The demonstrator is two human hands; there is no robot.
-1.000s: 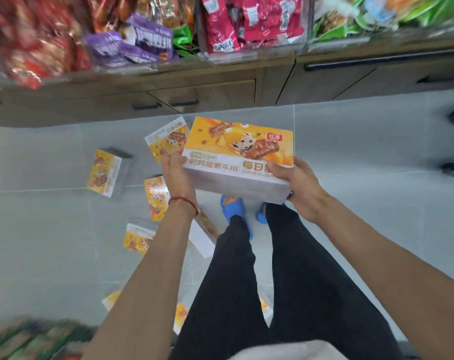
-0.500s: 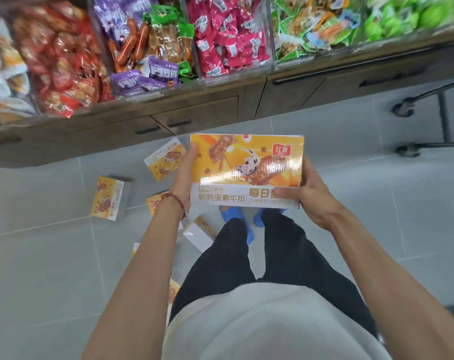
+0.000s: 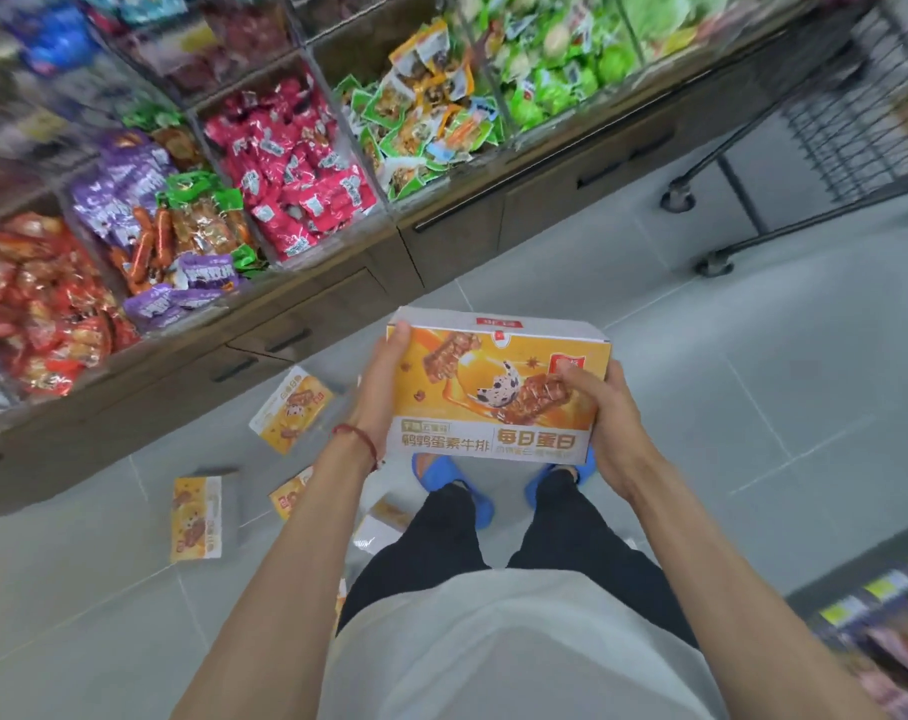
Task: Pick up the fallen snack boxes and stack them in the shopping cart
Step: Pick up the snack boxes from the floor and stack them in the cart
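Centrally, a large orange-and-yellow cardboard snack box (image 3: 493,397) is held face-up above the feet. The left grip (image 3: 384,387) is pressed flat, fingers straight, against its 9 o'clock edge. The right grip (image 3: 602,423) is curled round its 3 o'clock edge, thumb on the printed face. This two-sided clamp is judged to keep the wide box level for stacking. The black wire shopping cart (image 3: 846,122) is seen at 2 o'clock, across open grey tiled floor (image 3: 753,407). Further fallen boxes (image 3: 197,517) lie at 8 o'clock.
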